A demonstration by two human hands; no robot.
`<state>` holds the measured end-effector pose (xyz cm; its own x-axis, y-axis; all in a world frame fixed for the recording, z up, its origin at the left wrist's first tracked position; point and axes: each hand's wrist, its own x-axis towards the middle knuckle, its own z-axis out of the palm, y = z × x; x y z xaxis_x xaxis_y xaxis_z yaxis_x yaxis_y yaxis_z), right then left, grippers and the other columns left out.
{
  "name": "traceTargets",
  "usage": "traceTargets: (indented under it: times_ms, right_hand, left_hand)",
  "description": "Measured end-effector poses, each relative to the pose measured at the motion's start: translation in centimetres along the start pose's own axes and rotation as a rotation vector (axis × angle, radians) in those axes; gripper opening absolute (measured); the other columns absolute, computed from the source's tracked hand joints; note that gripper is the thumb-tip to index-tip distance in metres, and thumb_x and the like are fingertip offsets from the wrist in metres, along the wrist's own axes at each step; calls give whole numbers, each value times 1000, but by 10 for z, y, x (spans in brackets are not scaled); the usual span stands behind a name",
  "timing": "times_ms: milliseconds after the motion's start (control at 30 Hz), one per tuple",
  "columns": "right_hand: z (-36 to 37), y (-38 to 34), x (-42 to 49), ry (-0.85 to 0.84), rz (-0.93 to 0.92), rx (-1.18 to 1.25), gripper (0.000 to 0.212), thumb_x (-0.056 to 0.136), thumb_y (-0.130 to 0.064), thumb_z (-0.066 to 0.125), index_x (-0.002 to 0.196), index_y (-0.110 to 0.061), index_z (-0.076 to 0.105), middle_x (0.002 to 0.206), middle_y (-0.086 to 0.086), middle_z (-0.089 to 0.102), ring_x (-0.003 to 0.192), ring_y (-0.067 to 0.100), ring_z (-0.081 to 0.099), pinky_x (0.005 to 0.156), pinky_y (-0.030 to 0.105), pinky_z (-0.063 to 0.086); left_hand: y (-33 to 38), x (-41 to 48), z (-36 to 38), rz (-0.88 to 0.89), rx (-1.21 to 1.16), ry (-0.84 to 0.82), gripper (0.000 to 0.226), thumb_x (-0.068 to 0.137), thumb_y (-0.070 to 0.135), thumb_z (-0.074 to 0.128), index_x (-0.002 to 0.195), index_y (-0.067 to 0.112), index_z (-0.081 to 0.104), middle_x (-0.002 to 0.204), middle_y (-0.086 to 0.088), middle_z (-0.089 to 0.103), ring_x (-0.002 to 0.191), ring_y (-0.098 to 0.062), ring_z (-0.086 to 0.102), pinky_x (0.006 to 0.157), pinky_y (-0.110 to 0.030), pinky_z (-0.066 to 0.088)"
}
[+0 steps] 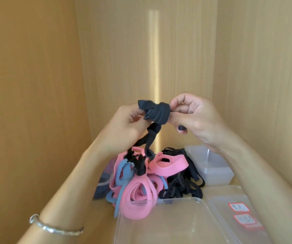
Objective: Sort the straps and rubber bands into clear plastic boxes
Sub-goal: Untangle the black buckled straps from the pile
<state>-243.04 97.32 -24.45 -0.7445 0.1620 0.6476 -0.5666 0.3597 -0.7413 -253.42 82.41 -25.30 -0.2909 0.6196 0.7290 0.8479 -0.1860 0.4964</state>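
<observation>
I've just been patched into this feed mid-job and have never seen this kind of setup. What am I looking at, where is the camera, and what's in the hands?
There is no machine here: a person works with bare hands, and the one camera sits on their head, looking forward and down. The left hand and right hand are raised and each has a grip on a knotted dark strap, whose tail hangs toward the pile. Below lies a tangle of pink bands, blue bands and black straps on a wooden surface between wooden walls. Nearest the camera is an open clear box, apparently empty. A stack of clear boxes stands at right, with labelled lids in front of it.
</observation>
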Motion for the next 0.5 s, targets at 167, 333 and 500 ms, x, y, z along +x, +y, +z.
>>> traceTargets:
  times_ms: [167,333,500]
  right_hand:
    - [3,-14,-1,126,-98,24,27,59,-20,76,75,-15,56,57,-5,66,42,5,49,43,17,40]
    - [4,-16,-1,201,-130,-102,24,76,-6,77,75,-20,57,59,-5,68,48,5,55,43,15,40]
    - [2,-14,0,265,-154,-98,25,79,-1,75,74,-18,56,55,-4,67,47,7,58,45,11,41]
  left_hand:
    - [17,0,10,-21,-223,17,21,92,0,57,106,15,62,98,5,69,94,-5,65,85,-21,51]
    - [16,6,28,-67,-276,61,21,90,-5,56,109,3,56,94,-4,68,91,-9,66,89,-23,51]
    - [18,8,29,-119,-349,95,25,96,-7,41,112,6,54,87,-9,70,87,-8,70,88,-21,52]
